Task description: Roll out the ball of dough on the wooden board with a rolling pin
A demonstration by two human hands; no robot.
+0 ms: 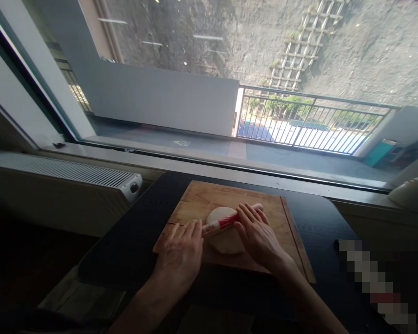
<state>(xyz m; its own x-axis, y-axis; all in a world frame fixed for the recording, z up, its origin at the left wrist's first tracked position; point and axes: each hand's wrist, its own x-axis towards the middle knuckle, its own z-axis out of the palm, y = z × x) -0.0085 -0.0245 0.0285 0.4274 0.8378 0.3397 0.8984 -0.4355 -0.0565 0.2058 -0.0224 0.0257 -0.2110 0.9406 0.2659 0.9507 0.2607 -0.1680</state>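
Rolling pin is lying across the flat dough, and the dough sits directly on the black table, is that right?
Not quite: the head view shows the dough on a wooden board, with the rolling pin across it.

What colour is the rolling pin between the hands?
The rolling pin is red and whitish there; the head view shows it.

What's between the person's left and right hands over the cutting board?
In the head view, the red-and-white middle of a rod shows between the left hand and right hand, lying across round, flat dough.
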